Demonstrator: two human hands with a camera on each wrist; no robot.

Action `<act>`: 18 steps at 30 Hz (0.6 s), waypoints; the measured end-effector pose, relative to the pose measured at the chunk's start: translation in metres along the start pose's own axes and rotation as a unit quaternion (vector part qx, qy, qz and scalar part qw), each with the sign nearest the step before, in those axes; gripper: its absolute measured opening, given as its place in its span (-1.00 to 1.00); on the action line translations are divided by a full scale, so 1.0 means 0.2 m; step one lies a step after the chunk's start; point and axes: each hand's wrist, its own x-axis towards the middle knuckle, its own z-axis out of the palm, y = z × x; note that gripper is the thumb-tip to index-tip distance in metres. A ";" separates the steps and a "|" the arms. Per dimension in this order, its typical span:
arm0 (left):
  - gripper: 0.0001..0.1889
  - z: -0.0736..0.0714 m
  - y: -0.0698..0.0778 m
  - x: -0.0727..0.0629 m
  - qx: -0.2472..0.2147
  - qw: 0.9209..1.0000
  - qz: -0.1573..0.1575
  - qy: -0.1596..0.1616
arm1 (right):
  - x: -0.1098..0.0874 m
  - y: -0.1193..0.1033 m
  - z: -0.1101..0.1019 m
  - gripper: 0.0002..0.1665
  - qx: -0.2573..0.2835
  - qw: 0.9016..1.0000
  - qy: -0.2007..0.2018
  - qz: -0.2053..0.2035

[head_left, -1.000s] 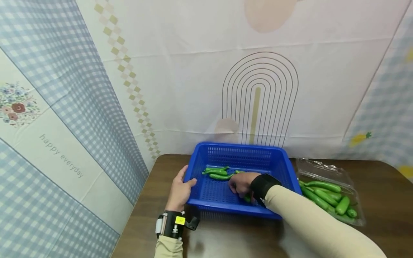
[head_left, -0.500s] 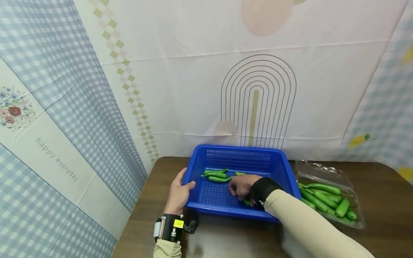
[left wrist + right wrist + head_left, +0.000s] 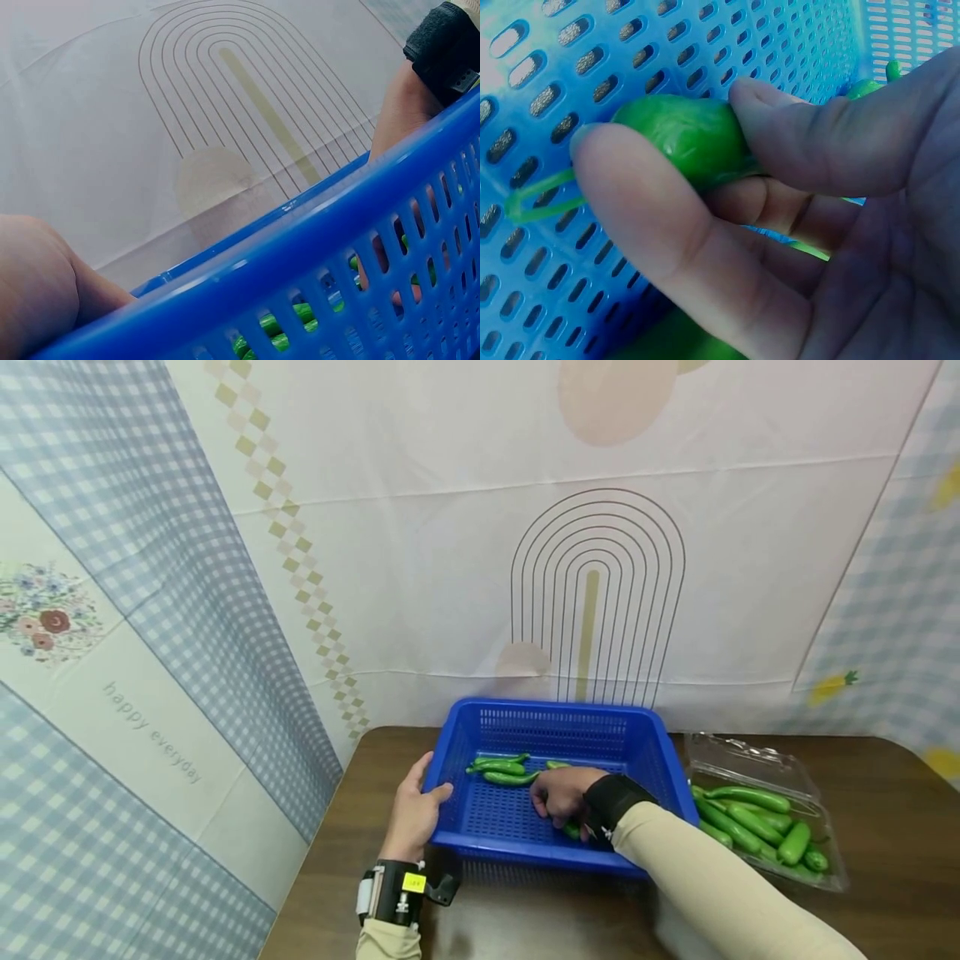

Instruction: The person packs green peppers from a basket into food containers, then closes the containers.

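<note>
Inside the blue basket (image 3: pixel 540 857), my right hand (image 3: pixel 564 792) reaches down near the front right. The right wrist view shows its thumb and a finger pinching a green chili pepper (image 3: pixel 686 139), whose thin stem (image 3: pixel 544 202) points left over the slotted plastic. My left hand (image 3: pixel 411 814) grips the basket's left rim, with the thumb on top and the fingers on the outer side. Several more green chili peppers (image 3: pixel 504 768) lie on the basket floor, left of my right hand. In the left wrist view, some of them show green through the slots.
Right of the basket, a clear plastic box (image 3: pixel 842 860) with its lid (image 3: pixel 750 764) folded back holds several green chili peppers (image 3: pixel 738 827). All this stands on a brown wooden table (image 3: pixel 322 860). A patterned cloth (image 3: pixel 420 568) hangs right behind the table.
The head view has tilted a little, so everything sits slightly lower in it. Both hands have kept their places at the basket.
</note>
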 end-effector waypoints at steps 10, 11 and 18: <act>-0.33 0.01 0.01 0.00 0.006 1.000 0.006 -0.004 | -0.04 -0.01 -0.03 -0.75 -0.013 1.000 -0.011 -0.019; -0.33 0.01 0.01 0.00 0.008 1.000 0.008 -0.005 | -0.04 -0.01 -0.03 -0.76 -0.013 1.000 -0.014 -0.021; -0.33 0.00 0.01 -0.01 0.011 1.000 0.001 -0.003 | -0.13 -0.06 -0.15 -0.73 -0.028 0.998 -0.033 -0.053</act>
